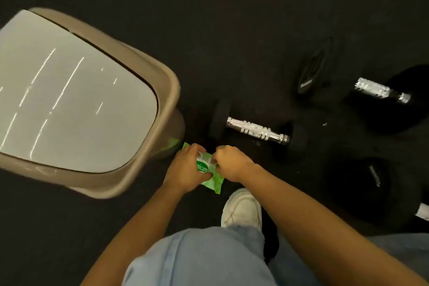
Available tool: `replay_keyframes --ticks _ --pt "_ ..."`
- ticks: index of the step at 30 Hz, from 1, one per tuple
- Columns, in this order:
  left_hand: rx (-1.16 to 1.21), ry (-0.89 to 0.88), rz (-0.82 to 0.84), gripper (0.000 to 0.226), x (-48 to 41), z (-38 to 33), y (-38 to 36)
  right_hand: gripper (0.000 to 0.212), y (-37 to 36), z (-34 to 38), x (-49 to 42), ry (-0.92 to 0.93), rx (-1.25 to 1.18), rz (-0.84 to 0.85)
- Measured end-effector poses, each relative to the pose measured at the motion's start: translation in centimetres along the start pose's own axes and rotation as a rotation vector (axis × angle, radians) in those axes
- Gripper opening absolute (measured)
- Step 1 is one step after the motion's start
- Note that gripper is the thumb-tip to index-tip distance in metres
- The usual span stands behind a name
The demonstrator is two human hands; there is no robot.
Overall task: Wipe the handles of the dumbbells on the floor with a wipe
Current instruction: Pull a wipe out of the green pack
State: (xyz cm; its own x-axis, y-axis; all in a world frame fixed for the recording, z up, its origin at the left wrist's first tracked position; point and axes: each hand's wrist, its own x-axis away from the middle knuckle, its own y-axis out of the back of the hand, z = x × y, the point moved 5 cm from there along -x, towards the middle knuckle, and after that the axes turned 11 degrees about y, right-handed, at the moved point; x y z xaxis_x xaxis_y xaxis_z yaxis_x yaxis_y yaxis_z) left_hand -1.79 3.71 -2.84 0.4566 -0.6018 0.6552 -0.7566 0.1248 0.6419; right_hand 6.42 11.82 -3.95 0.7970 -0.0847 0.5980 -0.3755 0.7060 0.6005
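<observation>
My left hand grips a green and white pack of wipes low over the dark floor. My right hand pinches at the top of the pack, right beside the left hand. Just beyond my hands lies a black dumbbell with a knurled chrome handle. A second dumbbell with a chrome handle lies farther right. A third dumbbell sits at the right edge, only a sliver of its handle showing.
A tan bin with a grey swing lid stands at the left, close to my left hand. My white shoe and jeans-clad knee are below my hands. The floor is dark rubber matting.
</observation>
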Motion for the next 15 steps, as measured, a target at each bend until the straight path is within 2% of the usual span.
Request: replay_keyframes --ticks 7,15 --pt "-0.024 0.088 -0.021 0.032 -0.4 1.6 -0.2 0.033 -1.8 0.4 -1.1 0.069 -0.029 -0.085" --pt "0.028 0.124 -0.031 0.029 -0.5 2.2 0.3 0.026 -2.7 2.5 -2.0 0.097 0.178 -0.215"
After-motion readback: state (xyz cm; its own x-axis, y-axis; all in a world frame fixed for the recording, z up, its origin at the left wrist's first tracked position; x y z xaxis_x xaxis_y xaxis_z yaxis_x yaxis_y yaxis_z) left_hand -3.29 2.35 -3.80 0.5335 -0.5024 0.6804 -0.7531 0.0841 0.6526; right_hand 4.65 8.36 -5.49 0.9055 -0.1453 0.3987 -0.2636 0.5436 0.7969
